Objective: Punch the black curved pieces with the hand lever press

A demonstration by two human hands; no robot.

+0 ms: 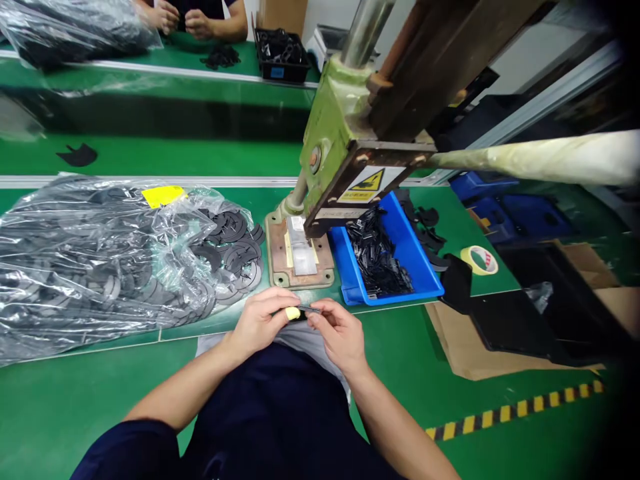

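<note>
My left hand and my right hand meet in front of my body, at the near edge of the bench. Between their pinched fingertips they hold a small thin black part, whose exact kind I cannot make out. Yellow tape or a finger cover wraps a left fingertip. Just beyond the hands stands a green hand press with a metal fixture on its base plate. Right of the press, a blue bin holds many small black clips.
A clear plastic bag of flat black round pieces covers the left bench. A tape roll and black pieces lie right of the bin. The press lever sticks out rightward. Across the bench, another person's hands work near a black bin.
</note>
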